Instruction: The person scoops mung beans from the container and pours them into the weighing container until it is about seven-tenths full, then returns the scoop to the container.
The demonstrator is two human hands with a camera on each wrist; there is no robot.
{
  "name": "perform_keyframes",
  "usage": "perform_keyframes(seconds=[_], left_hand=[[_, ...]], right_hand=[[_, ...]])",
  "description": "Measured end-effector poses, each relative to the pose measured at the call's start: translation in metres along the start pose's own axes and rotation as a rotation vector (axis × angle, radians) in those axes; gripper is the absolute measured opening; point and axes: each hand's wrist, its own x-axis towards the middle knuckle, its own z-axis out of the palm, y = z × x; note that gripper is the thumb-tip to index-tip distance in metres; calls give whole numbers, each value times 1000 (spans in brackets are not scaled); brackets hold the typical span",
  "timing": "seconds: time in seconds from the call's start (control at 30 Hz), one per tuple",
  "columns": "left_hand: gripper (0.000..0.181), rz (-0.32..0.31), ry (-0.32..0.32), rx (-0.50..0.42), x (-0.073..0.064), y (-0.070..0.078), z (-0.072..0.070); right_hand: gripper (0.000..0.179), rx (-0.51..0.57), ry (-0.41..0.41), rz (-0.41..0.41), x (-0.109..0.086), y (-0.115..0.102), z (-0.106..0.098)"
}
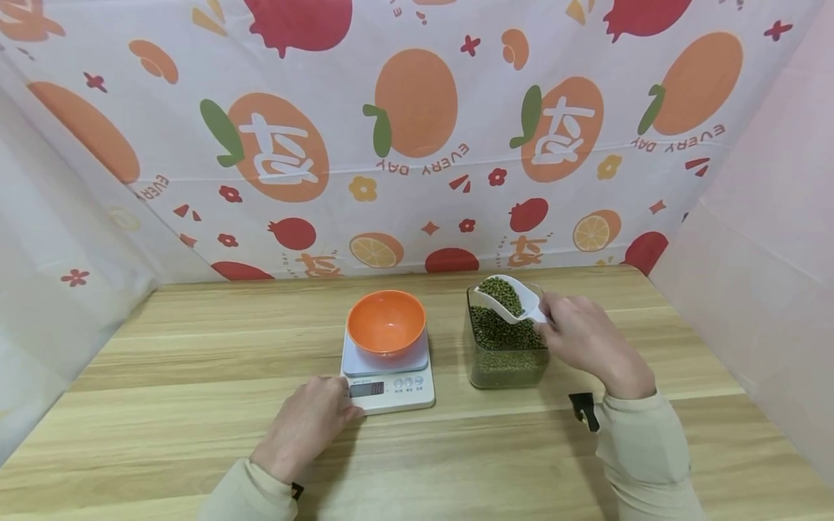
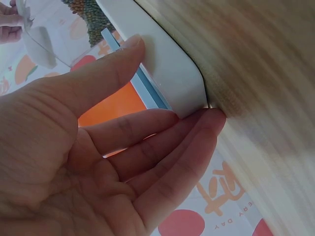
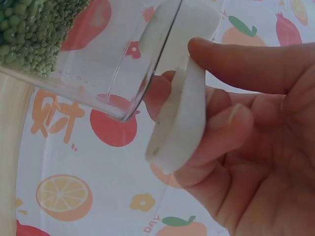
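Note:
A white scoop (image 1: 529, 298) heaped with green mung beans (image 1: 500, 294) is held by its handle in my right hand (image 1: 583, 336). It sits over the clear container (image 1: 504, 370), which holds more mung beans (image 1: 502, 334). In the right wrist view, thumb and fingers grip the scoop handle (image 3: 187, 123) beside the container's rim. My left hand (image 1: 309, 420) holds the near left corner of a white kitchen scale (image 1: 397, 399), thumb on one side and fingers on the other. An orange bowl (image 1: 386, 322) stands on the scale's platform, with no beans visible inside.
All of this stands on a light wooden table (image 1: 195, 376). A fruit-patterned cloth (image 1: 339, 145) hangs along the back edge, with pale cloth at both sides. The container stands just right of the scale.

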Motion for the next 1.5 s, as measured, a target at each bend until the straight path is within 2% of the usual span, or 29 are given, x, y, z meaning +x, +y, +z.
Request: perform_keyframes(seconds=[0.3,0.97,1.33,1.5], left_hand=[[23,15,12,9,1,-1,0],[24,30,23,9,-1,-2,3],[23,34,28,9,-2,-2,4],[24,30,25,17,-4,-2,3]], right_hand=[[17,-9,34,-23,-1,0,0],[17,-1,34,-59,-1,-7,-3],[26,-11,53,-92,5,-25,-10],[25,-4,49,-101,9,-36,-9]])
